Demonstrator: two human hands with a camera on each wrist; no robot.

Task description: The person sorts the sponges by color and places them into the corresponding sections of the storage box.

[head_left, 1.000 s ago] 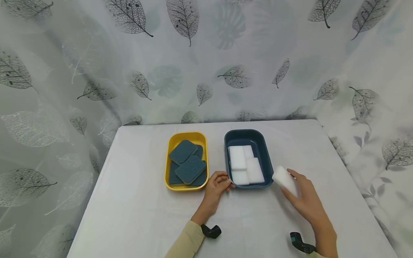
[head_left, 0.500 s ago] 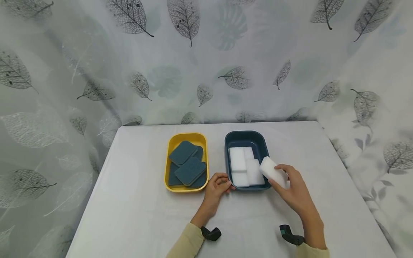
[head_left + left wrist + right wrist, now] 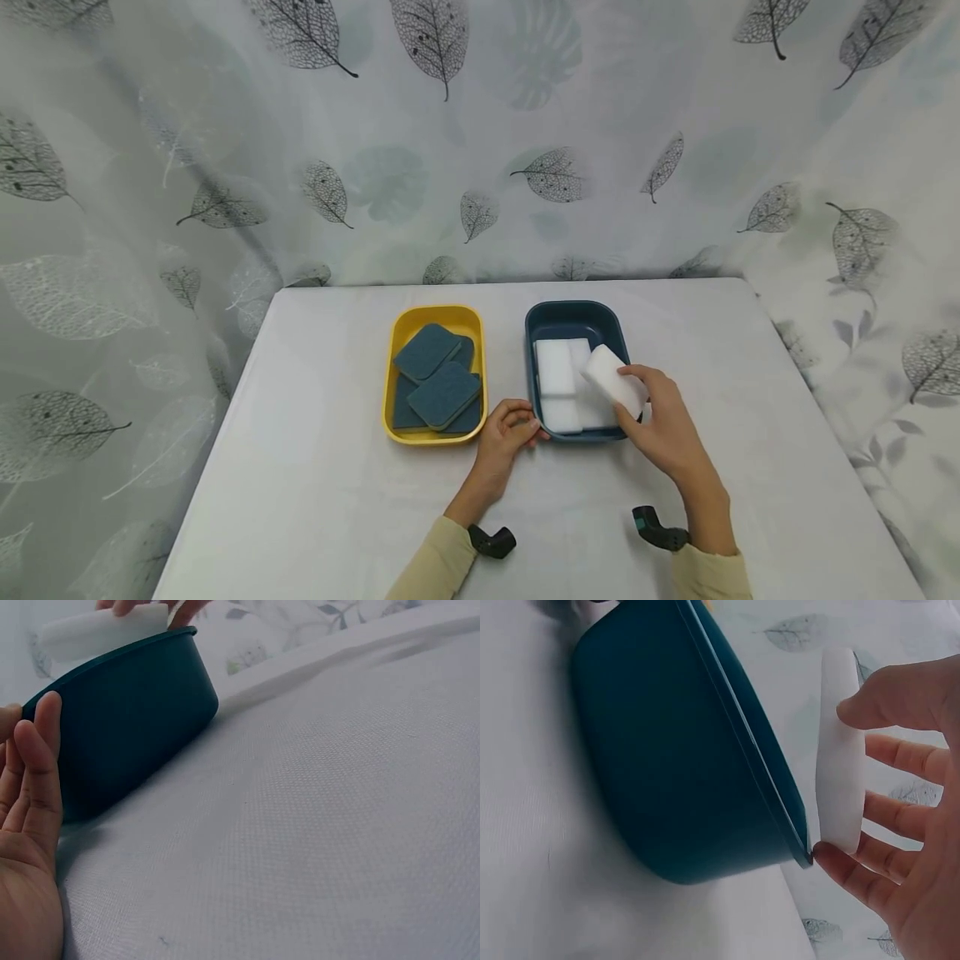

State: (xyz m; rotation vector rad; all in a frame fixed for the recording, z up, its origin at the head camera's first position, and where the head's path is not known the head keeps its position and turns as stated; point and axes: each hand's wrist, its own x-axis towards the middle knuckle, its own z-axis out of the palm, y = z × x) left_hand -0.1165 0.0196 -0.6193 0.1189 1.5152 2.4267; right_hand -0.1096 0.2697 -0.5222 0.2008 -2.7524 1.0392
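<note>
My right hand holds a white sponge between thumb and fingers, tilted over the right side of the dark blue bin. In the right wrist view the sponge appears edge-on just above the bin's rim, one fingertip close to that rim. Several white sponges lie flat inside the bin. My left hand grips the bin's near left corner. From the left wrist, fingers of that hand show against the bin's outer wall, the thumb at its rim.
Left of the blue bin stands a yellow bin holding several dark green scouring pads. Both bins rest on a white-covered table. Behind it hangs a leaf-patterned curtain.
My right hand has carried the white sponge leftward, from beside the blue bin to above its right part. The left hand has stayed at the bin's corner.
</note>
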